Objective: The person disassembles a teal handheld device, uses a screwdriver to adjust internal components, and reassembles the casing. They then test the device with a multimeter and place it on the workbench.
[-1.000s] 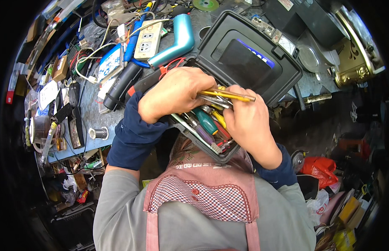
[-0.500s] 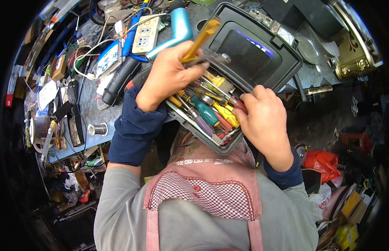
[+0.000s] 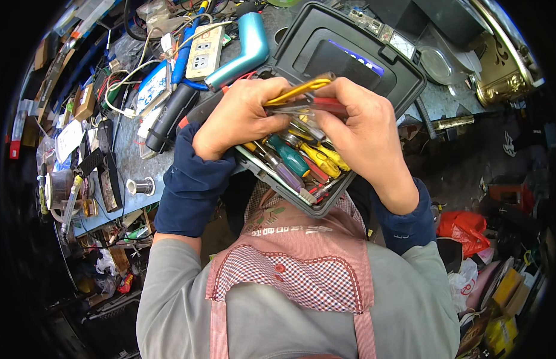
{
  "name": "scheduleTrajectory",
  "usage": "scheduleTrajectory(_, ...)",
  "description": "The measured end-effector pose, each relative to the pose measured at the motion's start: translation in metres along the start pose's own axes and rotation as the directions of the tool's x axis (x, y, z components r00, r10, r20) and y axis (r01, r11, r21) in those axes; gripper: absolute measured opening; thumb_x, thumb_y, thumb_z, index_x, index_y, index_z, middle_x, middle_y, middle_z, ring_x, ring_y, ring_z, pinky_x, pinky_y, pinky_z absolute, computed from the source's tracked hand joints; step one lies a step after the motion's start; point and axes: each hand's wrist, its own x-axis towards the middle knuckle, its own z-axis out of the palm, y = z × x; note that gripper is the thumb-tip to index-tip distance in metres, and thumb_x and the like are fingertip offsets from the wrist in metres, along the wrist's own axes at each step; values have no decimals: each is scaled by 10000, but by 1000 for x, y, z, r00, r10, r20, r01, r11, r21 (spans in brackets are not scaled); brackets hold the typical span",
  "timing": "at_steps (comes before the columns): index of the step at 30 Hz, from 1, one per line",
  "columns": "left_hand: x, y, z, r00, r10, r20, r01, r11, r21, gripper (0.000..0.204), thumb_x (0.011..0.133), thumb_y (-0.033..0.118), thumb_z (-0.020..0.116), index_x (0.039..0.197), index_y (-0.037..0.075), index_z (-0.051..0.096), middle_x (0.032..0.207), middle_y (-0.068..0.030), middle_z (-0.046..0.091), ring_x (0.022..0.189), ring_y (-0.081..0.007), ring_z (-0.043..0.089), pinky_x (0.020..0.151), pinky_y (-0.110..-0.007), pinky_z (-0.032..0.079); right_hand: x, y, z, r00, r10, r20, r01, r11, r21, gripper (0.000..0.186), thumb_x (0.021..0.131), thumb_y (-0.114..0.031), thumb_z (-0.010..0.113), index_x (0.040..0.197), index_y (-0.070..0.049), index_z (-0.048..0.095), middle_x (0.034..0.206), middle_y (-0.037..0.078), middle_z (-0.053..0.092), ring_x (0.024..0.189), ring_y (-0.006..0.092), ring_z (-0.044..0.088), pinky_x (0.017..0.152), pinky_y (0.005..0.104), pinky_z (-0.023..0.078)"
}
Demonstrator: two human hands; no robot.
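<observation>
Both hands are over an open black toolbox (image 3: 263, 173). My left hand (image 3: 239, 113) is closed around a yellow-handled tool (image 3: 299, 91) with grey metal parts, whose exact kind I cannot make out. Facing it, my right hand (image 3: 361, 122) grips a red-handled screwdriver (image 3: 330, 103); its shaft points left toward my left hand and is partly blurred. Below them in the box lie a green-handled screwdriver (image 3: 288, 157), a yellow-handled screwdriver (image 3: 320, 160), a purple-handled tool (image 3: 284, 173) and several other hand tools. My hands hide the back part of the box.
The toolbox's open lid (image 3: 373, 90) leans back behind my right hand. On the bench left of it are a teal bent tube (image 3: 251, 45), a power strip (image 3: 205, 52), a black cylinder (image 3: 171, 118) and a solder spool (image 3: 140, 186). A red bag (image 3: 463, 232) lies low at the right.
My right hand has lifted the red-handled screwdriver out of the box, up and left toward my left hand. The yellow-handled tool has tipped from upright to nearly level, pointing right.
</observation>
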Motion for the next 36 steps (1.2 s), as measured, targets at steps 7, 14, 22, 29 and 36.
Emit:
scheduleTrajectory(7,3,3,-2,963,-161,-216,10,824,-566,428,904,36,879,1296,34,707,1206,-6,715,1082,-89,635,980,-298,523,0,8,-7,977,149,149,-167,979,118,277,883,-11,764,1159,-37,767,1016,122,699,844,225,727,789,327,590)
scheduleTrajectory(14,2,-11,-9,899,-379,-219,109,678,-727,316,868,99,956,1079,29,732,962,-32,761,824,-116,735,768,-284,626,-6,7,25,960,-11,281,181,789,-587,153,874,-193,795,924,-55,750,932,124,629,888,326,679,791,489,558)
scheduleTrajectory(22,3,1,-12,958,-252,-135,98,732,-674,181,876,-23,855,1001,12,729,1104,-104,781,950,-146,700,881,-317,568,7,11,25,964,-226,144,266,754,-600,127,855,-170,785,856,-74,703,877,103,615,791,303,692,678,432,565)
scheduleTrajectory(29,-1,-3,0,983,-153,-100,108,926,-361,346,819,-102,740,1136,29,693,1014,-7,736,974,-90,696,890,-285,570,22,8,13,958,259,121,-268,667,695,173,1097,-110,672,1146,38,745,984,42,757,793,74,683,670,254,525)
scheduleTrajectory(36,1,-15,-5,886,-348,-305,41,716,-697,282,931,38,857,1187,30,738,900,19,719,776,-76,671,668,-254,558,-23,6,-22,917,-36,396,247,833,-495,30,832,-73,767,860,-62,764,784,88,642,724,308,687,650,423,549)
